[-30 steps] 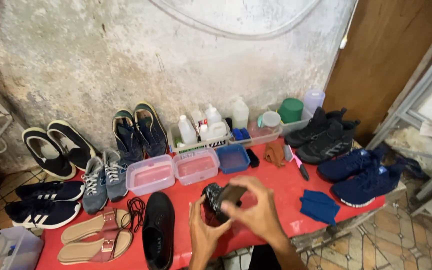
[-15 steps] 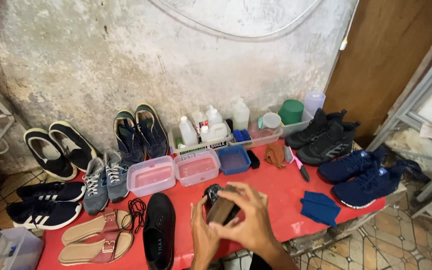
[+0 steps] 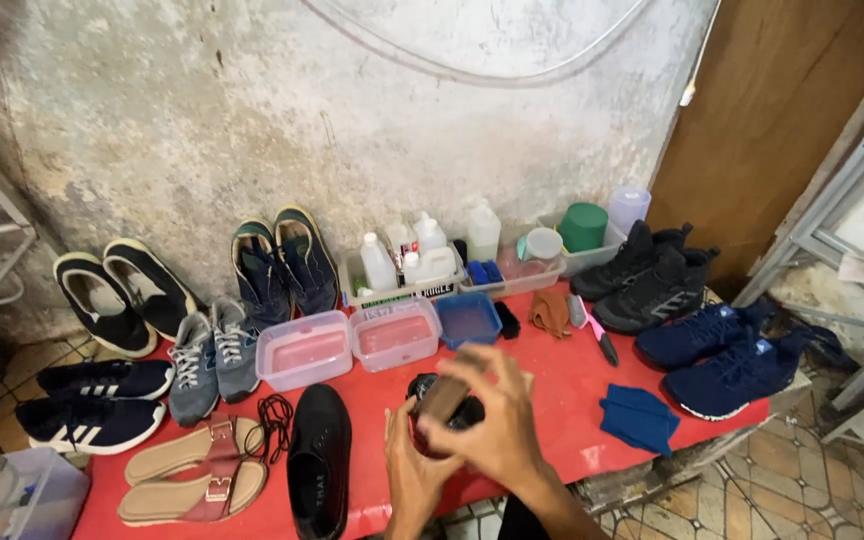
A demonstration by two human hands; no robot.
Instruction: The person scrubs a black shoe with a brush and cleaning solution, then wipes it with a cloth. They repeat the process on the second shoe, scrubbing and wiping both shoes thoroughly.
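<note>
Head view: left hand [image 3: 414,472] grips a black shoe [image 3: 442,408] over the red bench [image 3: 562,400]; right hand [image 3: 487,420] presses a brown brush [image 3: 445,396] onto it, fingers closed.

- The table cover [image 3: 562,400] across the lower middle of the frame is bright red.
- The shoe [image 3: 320,460] at lower centre is plain black.
- The sandals [image 3: 197,470] at lower left are tan with maroon straps.
- The cloth [image 3: 638,418] at lower right is dark blue.
- The sneakers [image 3: 727,355] at right are navy with white soles.
- The two tubs [image 3: 352,345] at centre are clear with a pink tint.
- The cup [image 3: 583,227] at upper right is green.
</note>
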